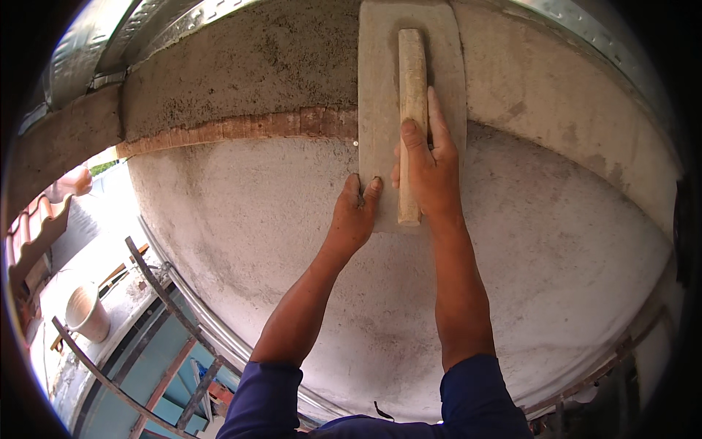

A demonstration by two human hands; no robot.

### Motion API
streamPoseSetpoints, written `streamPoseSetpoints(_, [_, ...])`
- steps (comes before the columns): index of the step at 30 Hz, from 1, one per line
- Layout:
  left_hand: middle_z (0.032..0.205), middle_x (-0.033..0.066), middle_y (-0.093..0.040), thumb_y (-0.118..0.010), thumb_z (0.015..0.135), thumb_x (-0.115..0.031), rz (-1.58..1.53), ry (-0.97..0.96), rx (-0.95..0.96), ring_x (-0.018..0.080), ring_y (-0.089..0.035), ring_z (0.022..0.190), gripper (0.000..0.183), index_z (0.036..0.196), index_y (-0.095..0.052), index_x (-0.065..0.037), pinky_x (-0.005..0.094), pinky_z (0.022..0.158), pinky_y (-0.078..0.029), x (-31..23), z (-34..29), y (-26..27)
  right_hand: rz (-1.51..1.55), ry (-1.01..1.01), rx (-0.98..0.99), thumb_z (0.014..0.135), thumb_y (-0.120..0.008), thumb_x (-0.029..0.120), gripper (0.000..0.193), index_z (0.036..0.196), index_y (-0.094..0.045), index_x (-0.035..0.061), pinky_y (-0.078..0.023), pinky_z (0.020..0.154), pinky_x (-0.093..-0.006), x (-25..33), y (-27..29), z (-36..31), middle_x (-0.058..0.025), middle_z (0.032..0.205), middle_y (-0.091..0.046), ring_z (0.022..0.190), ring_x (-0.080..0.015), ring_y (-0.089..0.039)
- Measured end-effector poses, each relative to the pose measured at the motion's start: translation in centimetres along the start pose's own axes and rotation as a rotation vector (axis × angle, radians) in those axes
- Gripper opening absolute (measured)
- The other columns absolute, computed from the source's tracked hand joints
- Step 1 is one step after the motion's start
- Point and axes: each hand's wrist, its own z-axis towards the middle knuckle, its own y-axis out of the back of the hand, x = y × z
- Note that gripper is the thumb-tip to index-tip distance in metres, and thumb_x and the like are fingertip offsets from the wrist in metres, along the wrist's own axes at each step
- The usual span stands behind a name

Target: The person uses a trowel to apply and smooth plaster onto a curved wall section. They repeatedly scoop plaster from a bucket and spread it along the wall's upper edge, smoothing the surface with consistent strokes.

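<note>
A long, pale wooden plastering float (376, 80) lies upright against the wall, over a band of damp grey mortar (241, 66) and the light wall (292, 293) under it. My right hand (435, 172) is wrapped round the lower half of its bar handle (412, 80), with the thumb on top and one finger stretched along the side. At the float's lower left edge, my left hand (353, 219) grips with thumb and finger; its other fingers are mostly hidden. Left of the float, a brown wooden strip (241, 128) borders the mortar from below.
Smoother, paler plaster (541, 95) continues right of the float. Metal sheeting (88, 55) edges the top. Down at the left are a white bucket (88, 313) on a ledge, a dark metal frame (117, 391), grey pipes (208, 318) and roof tiles (36, 223).
</note>
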Motion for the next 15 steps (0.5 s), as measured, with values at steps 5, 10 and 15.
streamPoseSetpoints(5, [0.092, 0.0188, -0.062, -0.048, 0.110, -0.040, 0.101, 0.050, 0.203, 0.0222, -0.063, 0.084, 0.042, 0.106, -0.053, 0.002, 0.0386, 0.075, -0.052, -2.1, -0.6, -1.4, 0.029, -0.129, -0.214, 0.105, -0.056, 0.044, 0.075, 0.163, -0.024, 0.0098, -0.049, 0.041, -0.0285, 0.8, 3.2, -2.7, -0.0067, 0.078, -0.057, 0.052, -0.0114, -0.058])
streamPoseSetpoints(10, [0.102, 0.0165, -0.065, -0.049, 0.110, -0.037, -0.017, -0.106, 0.137, 0.0224, -0.066, 0.088, 0.039, 0.119, -0.056, 0.001, 0.0359, 0.079, -0.053, 1.6, -5.3, 1.5, 0.047, -0.150, -0.230, 0.105, -0.054, 0.045, 0.074, 0.163, -0.022, 0.0113, -0.051, 0.043, -0.0289, 1.3, 3.1, -5.0, -0.0067, 0.078, -0.058, 0.052, -0.0117, -0.059])
streamPoseSetpoints(15, [0.096, 0.0164, -0.068, -0.061, 0.104, -0.029, 0.023, 0.227, 0.148, 0.0243, -0.069, 0.085, 0.032, 0.116, -0.059, 0.001, 0.0362, 0.076, -0.055, 11.7, -15.4, 4.0, -0.084, -0.105, -0.161, 0.107, -0.050, 0.036, 0.069, 0.163, -0.020, 0.0084, -0.052, 0.046, -0.0281, 1.8, 2.1, -2.2, -0.0057, 0.078, -0.056, 0.055, -0.0107, -0.057])
